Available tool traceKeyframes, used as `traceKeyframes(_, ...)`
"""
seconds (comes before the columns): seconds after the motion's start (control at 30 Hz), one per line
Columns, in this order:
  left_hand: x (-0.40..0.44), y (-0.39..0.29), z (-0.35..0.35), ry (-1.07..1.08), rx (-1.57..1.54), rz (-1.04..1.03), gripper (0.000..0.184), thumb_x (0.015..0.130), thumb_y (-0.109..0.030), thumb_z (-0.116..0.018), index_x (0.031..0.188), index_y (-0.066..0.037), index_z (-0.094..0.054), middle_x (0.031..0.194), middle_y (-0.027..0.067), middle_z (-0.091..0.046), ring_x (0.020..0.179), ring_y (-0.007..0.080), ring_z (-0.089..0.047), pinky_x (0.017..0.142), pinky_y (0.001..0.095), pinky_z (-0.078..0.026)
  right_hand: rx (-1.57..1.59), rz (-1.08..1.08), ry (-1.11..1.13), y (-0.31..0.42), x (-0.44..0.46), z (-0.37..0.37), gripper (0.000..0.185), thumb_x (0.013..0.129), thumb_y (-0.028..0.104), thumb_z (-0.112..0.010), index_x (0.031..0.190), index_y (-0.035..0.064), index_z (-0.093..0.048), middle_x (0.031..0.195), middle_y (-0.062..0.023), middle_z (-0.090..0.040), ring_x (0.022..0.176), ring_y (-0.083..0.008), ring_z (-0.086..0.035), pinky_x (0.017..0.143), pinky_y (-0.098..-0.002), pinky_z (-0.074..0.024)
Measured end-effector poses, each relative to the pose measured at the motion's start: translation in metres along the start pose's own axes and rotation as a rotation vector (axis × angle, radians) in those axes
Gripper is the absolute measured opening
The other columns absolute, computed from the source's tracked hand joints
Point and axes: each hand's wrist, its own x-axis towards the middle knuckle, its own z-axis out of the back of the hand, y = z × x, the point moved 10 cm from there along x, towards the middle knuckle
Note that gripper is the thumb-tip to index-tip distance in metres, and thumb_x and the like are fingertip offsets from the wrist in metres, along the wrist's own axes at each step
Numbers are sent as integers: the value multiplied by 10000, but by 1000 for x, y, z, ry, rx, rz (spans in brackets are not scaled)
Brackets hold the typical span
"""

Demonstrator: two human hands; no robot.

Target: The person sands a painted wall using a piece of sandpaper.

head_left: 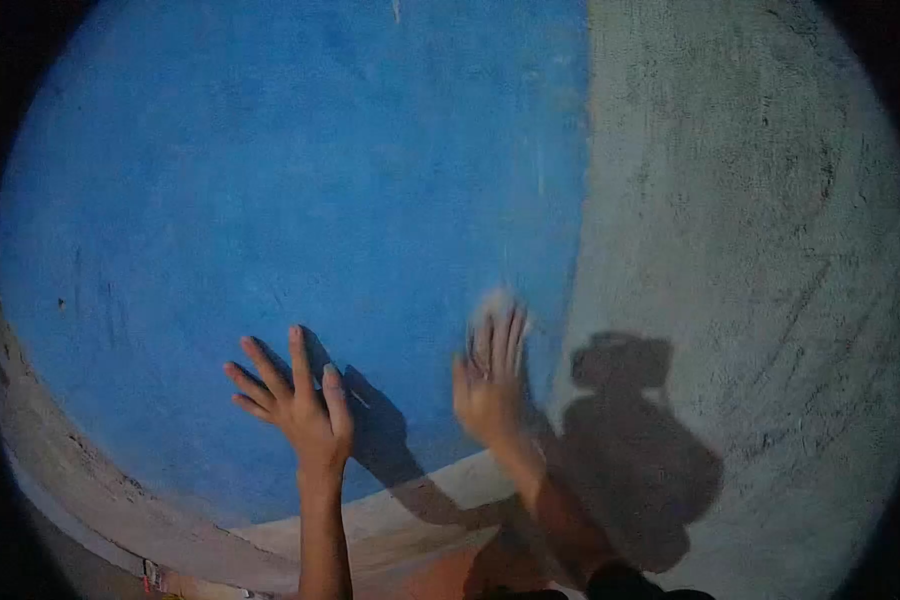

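Note:
Spread fingers show on my left hand (305,410), which is open and rests against the blue wall panel (290,180) with nothing in it. To its right, my right hand (490,400) lies against the same panel near its right border, fingers pointing up and close together. A pale, thin thing (500,300) shows around and under those fingertips; motion blur hides what it is. The two hands are apart.
Right of the blue panel is a grey-green wall (730,200) with dark scratches, bearing the shadow (640,450) of a head and shoulders. A pale band (380,520) runs below the panel. Small coloured items (153,577) lie at the bottom left.

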Motion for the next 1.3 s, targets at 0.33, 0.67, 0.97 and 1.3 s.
traceKeyframes(0.33,0,-1,2,-32,22,15,521,991,-331,-461,1493,-191,-447,1652,155,-70,1494,444,91,1109,670,121,69,-19,42,3,-31,-16,656,1030,317,-440,1546,0,-186,1575,-337,-112,1443,-561,-87,1150,-672,-101)
traceKeyframes(0.67,1,-2,2,-37,74,-12,536,1001,-347,-439,1513,-190,-412,1653,150,-78,1500,431,73,1128,651,91,-8,34,-10,36,39,1,682,1028,332,-415,1548,-23,-154,1591,-317,-77,1466,-523,-44,1159,-659,-58)
traceKeyframes(0.97,-7,12,10,77,54,-51,522,1003,-344,-461,1503,-197,-429,1647,148,-122,1505,423,14,1148,632,53,35,49,-12,58,124,47,626,1040,375,-411,1552,55,-243,1600,-273,-133,1473,-480,-112,1172,-626,-112)
traceKeyframes(1.3,-18,102,55,97,78,-9,531,992,-340,-476,1498,-186,-437,1646,143,-133,1508,412,-14,1143,650,35,122,28,91,110,-17,-36,654,1030,325,-436,1547,1,-201,1588,-323,-77,1462,-530,-35,1160,-661,-58)
